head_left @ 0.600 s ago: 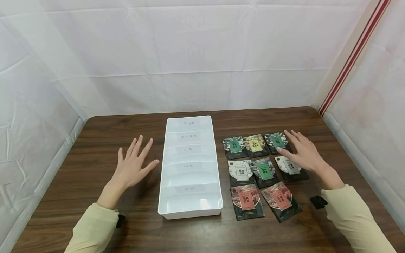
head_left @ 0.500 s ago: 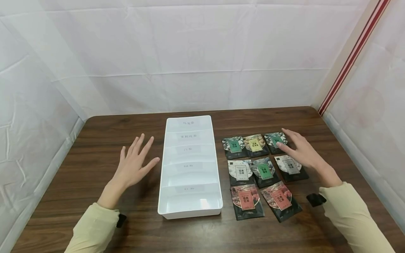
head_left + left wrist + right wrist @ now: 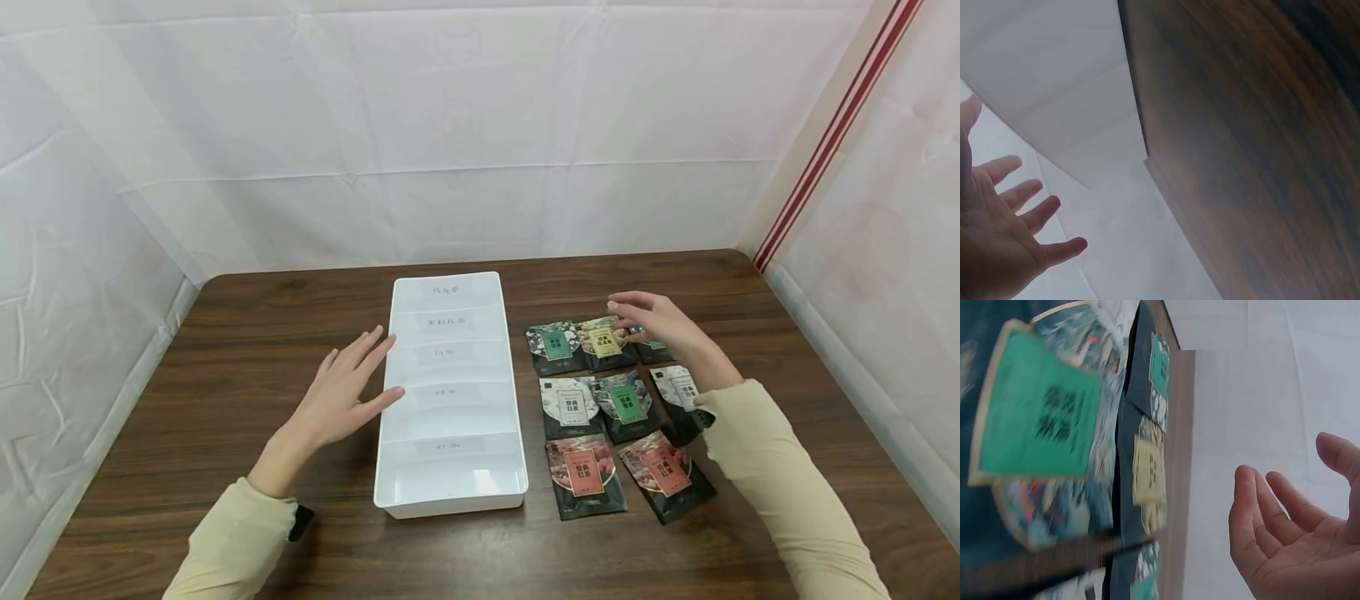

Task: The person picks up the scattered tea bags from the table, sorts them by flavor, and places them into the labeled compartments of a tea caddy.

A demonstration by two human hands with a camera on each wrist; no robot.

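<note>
The right hand (image 3: 660,325), fingers loosely spread and holding nothing, hovers just above the yellow-labelled dark foil tea sachet (image 3: 604,342), lying in the back row of 3. The left hand (image 3: 341,400), flat and spread, reaches the white plastic divided tray (image 3: 450,500).

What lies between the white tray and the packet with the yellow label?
In the head view, one packet with a green label lies between the white tray and the packet with the yellow label.
</note>
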